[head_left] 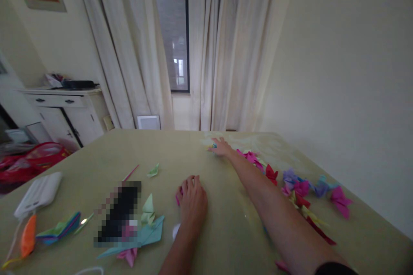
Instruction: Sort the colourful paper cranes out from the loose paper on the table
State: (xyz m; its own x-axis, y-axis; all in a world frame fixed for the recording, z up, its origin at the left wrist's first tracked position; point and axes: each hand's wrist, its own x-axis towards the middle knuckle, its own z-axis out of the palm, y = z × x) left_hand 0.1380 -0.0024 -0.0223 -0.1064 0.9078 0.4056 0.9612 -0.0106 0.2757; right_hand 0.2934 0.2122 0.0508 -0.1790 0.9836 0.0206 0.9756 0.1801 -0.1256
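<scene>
My left hand (pixel 193 200) rests on the table with its fingers curled over a pink folded paper piece (pixel 178 199), most of it hidden. At the far side of the table, my right hand (pixel 220 146) is stretched out with thumb and fingers apart. A small yellow and blue piece (pixel 214 146) shows in the gap between them; its kind is too small to make out. Beside my right forearm lies a row of colourful folded paper pieces, with a magenta one (pixel 340 201) at its end. A light green paper crane (pixel 148 211) stands left of my left hand.
A pixelated dark object (pixel 119 212) lies at left, against a light blue folded paper (pixel 151 233). Farther left are a white device (pixel 38 193) with a cord, an orange piece (pixel 28 235) and a multicoloured paper stack (pixel 60 228). A wall borders the table's right side.
</scene>
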